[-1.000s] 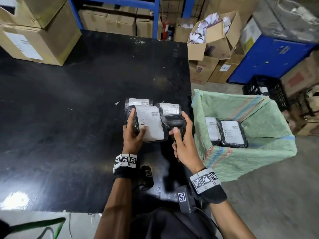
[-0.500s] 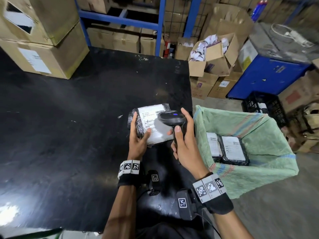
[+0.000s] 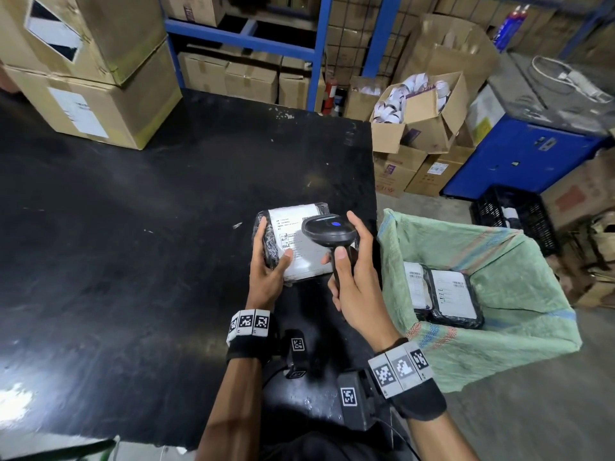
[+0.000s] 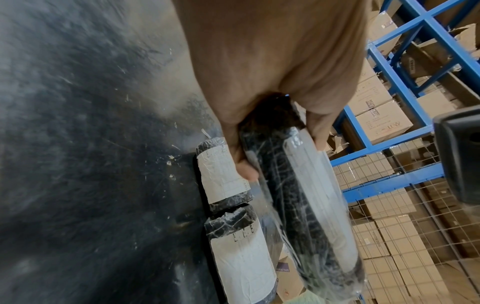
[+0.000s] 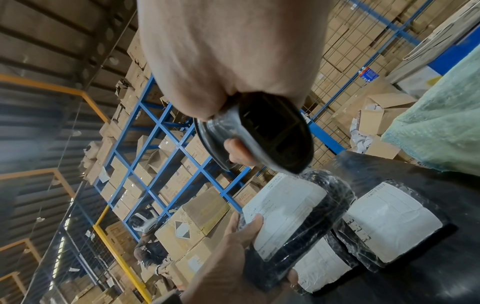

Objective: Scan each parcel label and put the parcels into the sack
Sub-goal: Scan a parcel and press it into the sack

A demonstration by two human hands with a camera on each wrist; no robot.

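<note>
My left hand (image 3: 266, 257) grips a black plastic-wrapped parcel (image 3: 301, 227) with a white label, lifted above the black table (image 3: 133, 244); the same parcel (image 4: 298, 195) (image 5: 291, 214) shows in both wrist views. My right hand (image 3: 349, 277) grips a black handheld scanner (image 3: 327, 232) (image 5: 262, 131), whose head hangs just over the label. Two more labelled parcels (image 4: 223, 174) (image 4: 241, 253) lie on the table under the held one, seen also as parcels (image 5: 392, 222) in the right wrist view. A green woven sack (image 3: 519, 261) stands open right of the table with two parcels (image 3: 452, 297) inside.
Stacked cardboard boxes (image 3: 93, 78) sit on the table's far left corner. Blue shelving (image 3: 312, 48) with cartons stands behind. An open box of label rolls (image 3: 412, 104), a blue cabinet (image 3: 522, 158) and a black crate (image 3: 512, 217) lie beyond the sack.
My left hand has raised the parcel off the others, so it now hides them in the head view. My right hand brought the scanner up and over the label.
</note>
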